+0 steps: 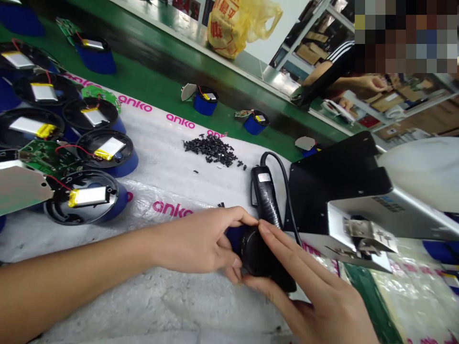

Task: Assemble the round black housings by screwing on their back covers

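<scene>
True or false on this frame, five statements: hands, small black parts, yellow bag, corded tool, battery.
1. The left hand and right hand are both on the blue-and-black piece. True.
2. The small black parts are sorted in a tray. False: they lie loose in a pile on the white sheet.
3. The yellow bag is under the hands. False: it is in the background, beyond the green surface.
4. The corded black tool is beside the black panel. True.
5. The battery in the nearest open blue cup is entirely yellow. False: mostly white, yellow at one end.
</scene>
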Tool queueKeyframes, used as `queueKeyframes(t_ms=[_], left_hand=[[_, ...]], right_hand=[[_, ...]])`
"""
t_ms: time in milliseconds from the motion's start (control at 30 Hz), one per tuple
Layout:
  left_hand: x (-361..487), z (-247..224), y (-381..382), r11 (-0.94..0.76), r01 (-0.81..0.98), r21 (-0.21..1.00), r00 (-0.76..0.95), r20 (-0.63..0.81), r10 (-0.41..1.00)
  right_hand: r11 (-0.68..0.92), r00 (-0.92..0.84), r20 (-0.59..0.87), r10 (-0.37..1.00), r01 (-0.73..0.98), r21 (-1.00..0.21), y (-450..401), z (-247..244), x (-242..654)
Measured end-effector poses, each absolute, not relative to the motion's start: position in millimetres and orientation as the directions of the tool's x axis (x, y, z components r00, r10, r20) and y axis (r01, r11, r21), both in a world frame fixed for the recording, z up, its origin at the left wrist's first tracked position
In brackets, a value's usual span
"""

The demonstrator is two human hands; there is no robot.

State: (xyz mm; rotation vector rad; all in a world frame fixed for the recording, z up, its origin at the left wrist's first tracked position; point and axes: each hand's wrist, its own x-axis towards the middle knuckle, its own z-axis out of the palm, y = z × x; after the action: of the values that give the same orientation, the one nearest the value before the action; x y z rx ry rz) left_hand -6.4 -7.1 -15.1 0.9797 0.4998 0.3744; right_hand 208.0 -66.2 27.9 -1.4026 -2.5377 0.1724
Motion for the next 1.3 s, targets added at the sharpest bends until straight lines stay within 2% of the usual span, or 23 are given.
queueKeyframes(t_ms=[100, 200, 300, 367, 433, 533, 700, 767, 800, 867, 900, 933, 967, 1000, 1067, 1133, 1200, 1300], left_hand=[[-5.9, -16.5, -6.9, 0.497, -0.082, 0.864, 0.818, -0.227, 0.528], [-9.0, -13.1, -6.7, 0.417, -0.087, 0.905, 0.793, -0.191, 0.579], [-9.3, -5.0, -10.0, 0.290, 0.005, 0.957, 0.749, -0.196, 0.633], [-5.0, -0.1, -14.7, 0.236, 0.092, 0.967, 0.700, -0.231, 0.675], [2.0, 1.9, -20.2, 0.225, 0.146, 0.963, 0.631, -0.266, 0.729], [11.9, -0.6, -25.7, 0.281, 0.142, 0.949, 0.568, -0.311, 0.762], [19.6, -3.1, -23.4, 0.368, 0.159, 0.916, 0.531, -0.394, 0.750], [21.3, -0.6, -22.7, 0.386, 0.150, 0.910, 0.486, -0.408, 0.773], [22.2, 0.8, -22.8, 0.399, 0.137, 0.907, 0.462, -0.415, 0.784], [23.4, 3.0, -23.4, 0.420, 0.122, 0.899, 0.429, -0.430, 0.795], [23.7, 3.7, -23.7, 0.420, 0.124, 0.899, 0.425, -0.430, 0.796], [23.8, 4.1, -24.0, 0.414, 0.130, 0.901, 0.425, -0.428, 0.797], [23.6, 4.2, -24.2, 0.407, 0.139, 0.903, 0.427, -0.426, 0.798], [23.3, 4.1, -24.1, 0.399, 0.155, 0.904, 0.426, -0.425, 0.799], [23.1, 3.6, -23.0, 0.369, 0.213, 0.904, 0.431, -0.426, 0.795], [25.7, 2.7, -19.9, 0.319, 0.282, 0.905, 0.450, -0.418, 0.789], [32.9, 1.8, -14.7, 0.288, 0.301, 0.909, 0.497, -0.407, 0.766], [49.3, -0.3, -5.3, 0.313, 0.233, 0.921, 0.600, -0.389, 0.699]], right_hand=[[0.550, -0.529, 0.150, 0.835, 0.807, -0.216, -64.4, 29.6, 208.5], [0.587, -0.572, 0.128, 0.810, 0.790, -0.180, -58.0, 31.0, 210.2], [0.627, -0.612, 0.148, 0.777, 0.774, -0.090, -54.3, 29.2, 210.1], [0.601, -0.583, 0.174, 0.793, 0.797, -0.066, -56.4, 28.4, 209.1], [0.565, -0.547, 0.156, 0.823, 0.818, -0.110, -62.2, 29.4, 208.3], [0.491, -0.502, 0.021, 0.865, 0.836, -0.243, -72.9, 30.4, 208.4], [0.197, -0.227, -0.023, 0.974, 0.887, -0.417, -71.5, 11.2, 209.8], [0.136, -0.177, -0.018, 0.984, 0.810, -0.571, -68.3, 4.2, 212.8], [0.106, -0.153, -0.005, 0.988, 0.714, -0.692, -68.8, 3.0, 215.3], [0.073, -0.078, 0.048, 0.996, 0.353, -0.933, -75.6, 5.8, 222.2], [0.097, -0.022, 0.095, 0.995, 0.125, -0.987, -81.5, 9.5, 226.2], [0.149, 0.044, 0.146, 0.988, -0.075, -0.986, -88.1, 14.7, 230.1], [0.217, 0.124, 0.195, 0.973, -0.211, -0.953, -94.8, 21.1, 233.7], [0.303, 0.194, 0.256, 0.947, -0.278, -0.912, -100.7, 28.7, 236.8], [0.448, 0.340, 0.349, 0.873, -0.275, -0.851, -107.6, 46.5, 241.7], [0.516, 0.448, 0.383, 0.808, -0.223, -0.827, -106.1, 65.5, 245.6], [0.557, 0.489, 0.425, 0.762, -0.160, -0.815, -96.6, 82.6, 250.1], [0.531, 0.483, 0.467, 0.741, 0.005, -0.848, -71.2, 99.4, 258.1]])
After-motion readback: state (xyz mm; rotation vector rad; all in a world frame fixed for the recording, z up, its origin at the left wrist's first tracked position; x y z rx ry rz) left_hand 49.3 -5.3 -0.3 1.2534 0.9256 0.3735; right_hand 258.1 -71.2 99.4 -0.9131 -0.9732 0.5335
